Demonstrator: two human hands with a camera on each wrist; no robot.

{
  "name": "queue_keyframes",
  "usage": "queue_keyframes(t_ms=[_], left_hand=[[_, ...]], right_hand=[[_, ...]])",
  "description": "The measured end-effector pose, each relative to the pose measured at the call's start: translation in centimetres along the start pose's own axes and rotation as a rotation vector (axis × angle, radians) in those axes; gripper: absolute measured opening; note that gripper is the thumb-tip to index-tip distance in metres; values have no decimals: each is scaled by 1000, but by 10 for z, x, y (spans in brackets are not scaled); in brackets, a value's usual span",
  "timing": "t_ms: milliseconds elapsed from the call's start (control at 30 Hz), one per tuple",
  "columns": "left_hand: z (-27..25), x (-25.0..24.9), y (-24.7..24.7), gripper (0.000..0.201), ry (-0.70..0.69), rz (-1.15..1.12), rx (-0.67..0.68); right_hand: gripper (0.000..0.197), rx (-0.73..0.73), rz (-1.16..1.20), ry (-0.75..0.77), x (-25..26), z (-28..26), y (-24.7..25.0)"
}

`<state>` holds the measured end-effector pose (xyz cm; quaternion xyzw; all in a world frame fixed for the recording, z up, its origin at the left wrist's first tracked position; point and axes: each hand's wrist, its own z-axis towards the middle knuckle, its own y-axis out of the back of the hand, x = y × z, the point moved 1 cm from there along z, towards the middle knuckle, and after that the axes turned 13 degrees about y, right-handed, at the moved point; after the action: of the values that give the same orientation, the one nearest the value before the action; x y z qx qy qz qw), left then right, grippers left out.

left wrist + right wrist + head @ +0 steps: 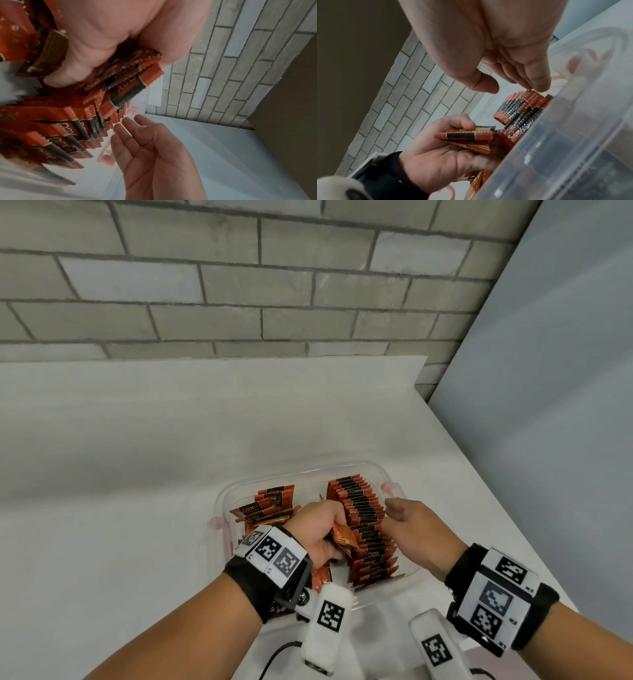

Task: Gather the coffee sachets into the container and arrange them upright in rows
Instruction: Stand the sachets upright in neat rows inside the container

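Observation:
A clear plastic container (308, 473) sits on the white table near me. Along its right side stands a long row of upright red-and-black coffee sachets (363, 508). Loose sachets (270, 503) lie jumbled in its left half. My left hand (318, 527) is inside the container and grips a small bundle of sachets (344, 538) beside the row; the right wrist view shows that bundle (467, 136) fanned between thumb and fingers. My right hand (392, 512) hovers at the row's right edge, holding nothing, its relaxed fingertips (539, 86) at the sachet tops (518, 108).
The white table (137, 457) stretches left and back to a grey brick wall (239, 285). A pale panel (548, 371) rises at the right, close to the table's edge. The container's wall (573, 135) fills the lower right of the right wrist view.

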<state>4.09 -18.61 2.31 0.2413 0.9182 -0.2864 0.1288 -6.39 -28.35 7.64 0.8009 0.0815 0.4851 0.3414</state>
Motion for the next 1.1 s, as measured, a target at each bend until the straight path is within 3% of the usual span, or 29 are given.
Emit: queue_keyframes(t_ms=[200, 367, 500, 600, 700, 833, 967, 1100], left_hand=[[2, -1, 1, 41, 13, 32, -36], [1, -1, -2, 35, 6, 72, -76], [-2, -2, -5, 29, -2, 64, -62], [4, -3, -2, 32, -8, 29, -52], [12, -2, 1, 39, -16, 16, -70], [18, -6, 1, 35, -33, -3, -125], [25, -10, 2, 36, -46, -23, -141], [28, -11, 5, 35, -65, -52, -122]], right_hand=[[22, -13, 79, 1, 1, 0, -3], [42, -56, 77, -13, -1, 5, -2], [32, -36, 94, 8, -1, 8, -4], [36, -55, 73, -10, -2, 10, -2], [26, -29, 96, -17, 0, 11, -4], [43, -56, 40, -18, 2, 15, -2], [33, -46, 101, -33, 5, 18, -4], [38, -90, 99, -64, 7, 23, -2]])
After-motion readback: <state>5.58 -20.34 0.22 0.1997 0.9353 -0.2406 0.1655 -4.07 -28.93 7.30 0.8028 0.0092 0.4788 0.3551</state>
